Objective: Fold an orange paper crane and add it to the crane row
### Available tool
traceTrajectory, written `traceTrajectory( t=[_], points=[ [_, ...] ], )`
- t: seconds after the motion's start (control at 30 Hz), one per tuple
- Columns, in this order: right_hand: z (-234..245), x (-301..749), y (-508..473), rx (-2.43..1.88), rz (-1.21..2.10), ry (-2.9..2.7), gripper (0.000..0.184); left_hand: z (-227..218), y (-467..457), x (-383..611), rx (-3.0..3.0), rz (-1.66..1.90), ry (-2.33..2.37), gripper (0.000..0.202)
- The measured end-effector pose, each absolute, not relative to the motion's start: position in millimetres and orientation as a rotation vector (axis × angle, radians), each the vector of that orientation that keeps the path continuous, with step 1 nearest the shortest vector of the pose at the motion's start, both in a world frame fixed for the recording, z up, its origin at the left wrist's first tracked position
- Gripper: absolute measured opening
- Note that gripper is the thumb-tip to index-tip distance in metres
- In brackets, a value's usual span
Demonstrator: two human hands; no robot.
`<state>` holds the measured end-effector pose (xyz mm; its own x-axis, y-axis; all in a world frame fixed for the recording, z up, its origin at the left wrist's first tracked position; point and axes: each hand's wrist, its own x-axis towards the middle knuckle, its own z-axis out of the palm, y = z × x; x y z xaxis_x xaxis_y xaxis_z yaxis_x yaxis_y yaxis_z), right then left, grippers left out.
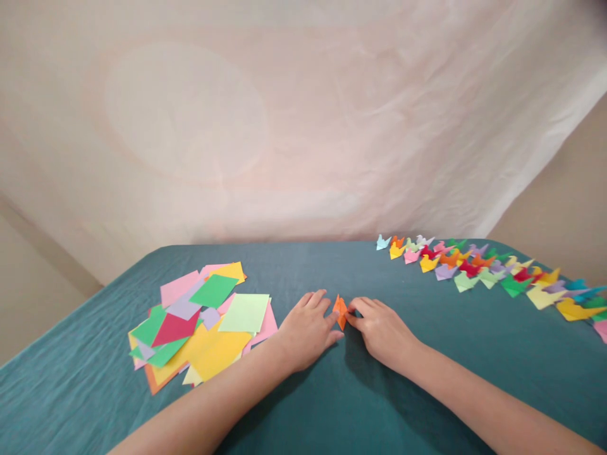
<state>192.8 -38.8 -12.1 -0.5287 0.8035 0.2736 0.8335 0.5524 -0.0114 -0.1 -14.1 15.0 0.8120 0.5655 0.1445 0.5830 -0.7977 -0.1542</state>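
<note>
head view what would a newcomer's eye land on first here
Most striking is the long row of folded paper birds in many colours, along the right of the teal cloth. Next comes the loose pile of coloured paper squares on the left. At the centre, the left hand and right hand meet on a small orange folded piece.

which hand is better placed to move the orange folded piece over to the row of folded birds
Right, probably. The right hand touches the orange folded piece, and the row of folded birds lies on its side; the left hand would have to cross over.
</note>
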Motion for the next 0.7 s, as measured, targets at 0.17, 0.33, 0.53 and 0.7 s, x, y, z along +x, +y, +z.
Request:
traceTrajectory(
  t=[0.17, 0.33, 0.53, 0.7],
  points=[
    [-20.9, 193.7, -38.2, -1.235, -0.227, -2.424, 0.021, 14.8, -12.5, -1.6, -2.820, -0.136, -0.893, 0.039],
    [-18.9, 192.2, -37.9, -1.202, -0.292, -2.388, 0.026, 17.2, -12.8, -0.8, -2.824, -0.123, -0.903, 0.037],
    [-19.6, 191.2, -36.1, -1.329, -0.209, -2.419, 0.035, 16.1, -12.2, -1.8, -2.810, -0.148, -0.899, 0.036],
    [-18.7, 191.9, -35.1, -1.411, -0.187, -2.452, 0.039, 15.2, -11.5, -1.5, -2.811, -0.148, -0.886, 0.034]
  ],
)
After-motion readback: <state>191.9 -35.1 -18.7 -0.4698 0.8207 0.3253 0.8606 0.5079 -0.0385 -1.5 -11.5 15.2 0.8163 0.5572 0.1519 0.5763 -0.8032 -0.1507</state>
